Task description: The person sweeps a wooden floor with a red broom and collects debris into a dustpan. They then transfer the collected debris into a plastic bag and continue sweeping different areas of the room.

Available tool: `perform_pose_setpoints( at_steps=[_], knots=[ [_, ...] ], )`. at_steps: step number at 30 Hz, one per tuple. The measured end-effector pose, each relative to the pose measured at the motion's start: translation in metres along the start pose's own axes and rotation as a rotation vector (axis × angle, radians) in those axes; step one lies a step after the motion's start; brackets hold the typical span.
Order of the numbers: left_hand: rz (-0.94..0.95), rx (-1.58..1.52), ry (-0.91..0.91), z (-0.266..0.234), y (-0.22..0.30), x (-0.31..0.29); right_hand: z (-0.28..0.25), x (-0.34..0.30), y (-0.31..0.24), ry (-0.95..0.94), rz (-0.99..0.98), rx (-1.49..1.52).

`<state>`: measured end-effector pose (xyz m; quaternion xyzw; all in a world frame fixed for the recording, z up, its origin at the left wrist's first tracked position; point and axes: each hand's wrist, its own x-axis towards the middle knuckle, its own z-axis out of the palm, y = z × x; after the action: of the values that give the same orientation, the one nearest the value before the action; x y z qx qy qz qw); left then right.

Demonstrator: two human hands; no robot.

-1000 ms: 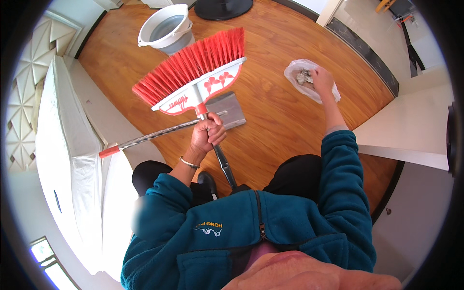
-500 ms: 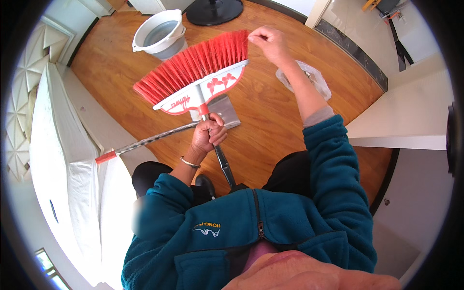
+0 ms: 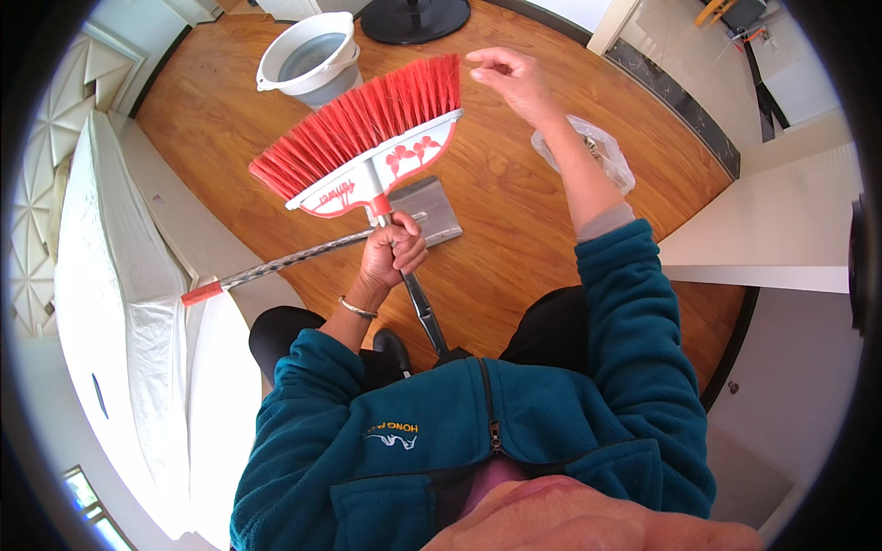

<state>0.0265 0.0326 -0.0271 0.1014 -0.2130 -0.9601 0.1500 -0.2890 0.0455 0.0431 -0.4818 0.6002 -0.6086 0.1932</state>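
Observation:
My left hand [image 3: 393, 250] is closed round the broom's handle just below its head. The broom [image 3: 367, 129] is held head up, its red bristles fanned away from me, with a white and red flowered base. The dark lower part of the handle slants down between my knees. Just off the right end of the bristles is my right hand [image 3: 516, 84], thumb and forefinger curved toward each other with a small gap. I see nothing between them. Behind my left hand lies a grey dustpan [image 3: 439, 213]; its striped handle with a red grip points left.
A white bucket [image 3: 276, 66] stands on the wood floor beyond the broom, near a round black base [image 3: 432, 26]. Beyond my right forearm sits a clear plastic bag [image 3: 617, 170] with something in it. White-covered furniture [image 3: 138, 349] is on my left, a white panel [image 3: 763, 225] on my right.
My right thumb and forefinger have parted, and that hand has come away from the bristle tips. The broom head has shifted slightly left and down, still in my left hand.

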Motion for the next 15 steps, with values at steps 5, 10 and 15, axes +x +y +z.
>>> perform_pose_setpoints(
  at_steps=[5, 10, 15],
  knots=[
    [-0.005, 0.005, 0.020, 0.002, 0.001, -0.001, 0.010, 0.006, -0.005, -0.009, -0.005, 0.015],
    [0.002, 0.013, 0.055, 0.002, 0.000, -0.001, -0.003, 0.004, 0.000, 0.064, 0.114, 0.124],
    [0.002, 0.011, 0.042, 0.000, -0.001, 0.000, -0.012, 0.003, 0.005, 0.140, 0.157, 0.169]
  ],
)
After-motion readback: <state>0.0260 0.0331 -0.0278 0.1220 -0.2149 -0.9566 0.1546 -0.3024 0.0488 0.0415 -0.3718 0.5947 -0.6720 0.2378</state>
